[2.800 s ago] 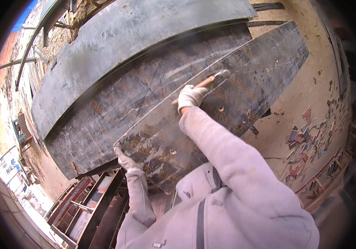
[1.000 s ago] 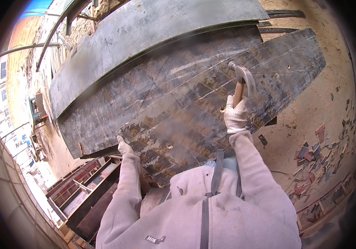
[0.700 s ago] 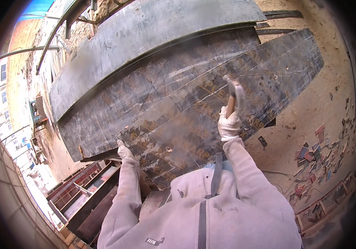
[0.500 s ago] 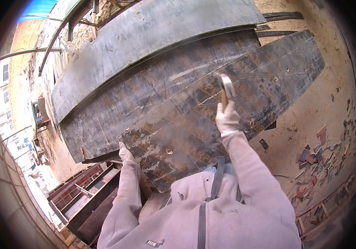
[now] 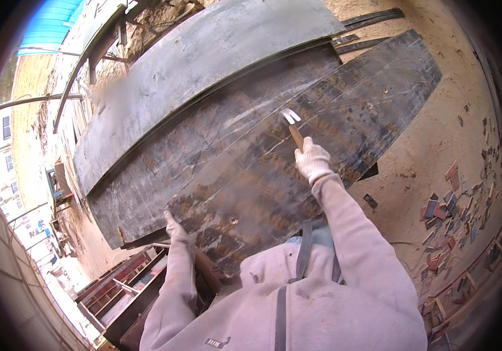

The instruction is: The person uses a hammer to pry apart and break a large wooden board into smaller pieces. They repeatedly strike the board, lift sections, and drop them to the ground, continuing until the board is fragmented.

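Observation:
My right hand [image 5: 313, 159], in a pale work glove, is closed round the wooden handle of a claw hammer [image 5: 295, 133]. The hammer's bright metal head is over a dark, scuffed panel [image 5: 350, 117] with brown stains; whether it touches the surface I cannot tell. This panel slants across in front of me, its far right corner raised in the picture. My left hand [image 5: 176, 227], also gloved, grips the panel's near left corner, the thumb lying along the edge and the other fingers hidden. Beneath it lies another dark panel [image 5: 145, 175].
A grey sheet [image 5: 204, 52] lies along the far side of the stack. Dark metal bars [image 5: 374, 19] stick out at the far right. Broken coloured scraps [image 5: 441, 207] litter the sandy ground on the right. A compartmented wooden frame [image 5: 125, 286] stands at lower left.
My right hand and the hammer have moved left, the hammer head now leaning left over the panel. The view has shifted slightly; my left hand keeps its grip on the corner.

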Available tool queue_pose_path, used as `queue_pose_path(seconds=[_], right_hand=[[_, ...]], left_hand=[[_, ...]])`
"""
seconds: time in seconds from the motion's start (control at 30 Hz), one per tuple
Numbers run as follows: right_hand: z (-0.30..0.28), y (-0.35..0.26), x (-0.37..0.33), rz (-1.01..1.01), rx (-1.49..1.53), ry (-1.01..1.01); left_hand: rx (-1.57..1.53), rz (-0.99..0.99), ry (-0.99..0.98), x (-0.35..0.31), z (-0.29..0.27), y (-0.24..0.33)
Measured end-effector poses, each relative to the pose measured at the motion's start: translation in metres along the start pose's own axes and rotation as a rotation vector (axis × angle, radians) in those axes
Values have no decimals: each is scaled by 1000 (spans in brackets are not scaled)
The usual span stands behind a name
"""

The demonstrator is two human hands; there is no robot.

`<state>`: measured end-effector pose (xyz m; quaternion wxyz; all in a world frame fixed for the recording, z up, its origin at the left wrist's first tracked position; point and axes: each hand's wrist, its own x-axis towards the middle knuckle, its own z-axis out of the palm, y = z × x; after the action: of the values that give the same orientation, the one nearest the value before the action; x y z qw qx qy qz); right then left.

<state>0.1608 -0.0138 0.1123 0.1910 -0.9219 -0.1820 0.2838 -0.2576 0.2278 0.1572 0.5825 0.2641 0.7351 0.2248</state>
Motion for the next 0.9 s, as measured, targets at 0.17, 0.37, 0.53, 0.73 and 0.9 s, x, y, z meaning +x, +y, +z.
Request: queue_pose_path(seconds=[0.17, 0.37, 0.53, 0.73, 0.9], right_hand=[[8, 21, -33, 123, 274, 107], [-17, -12, -34, 25, 379, 378], [5, 18, -7, 100, 383, -36], [-14, 77, -81, 407, 1040, 211], [-31, 138, -149, 666, 977, 237]], left_hand=[[130, 204, 278, -18, 2, 2], [132, 293, 283, -43, 16, 4], [25, 238, 197, -75, 34, 23], [-12, 202, 80, -26, 16, 15], [-62, 129, -121, 13, 23, 16]])
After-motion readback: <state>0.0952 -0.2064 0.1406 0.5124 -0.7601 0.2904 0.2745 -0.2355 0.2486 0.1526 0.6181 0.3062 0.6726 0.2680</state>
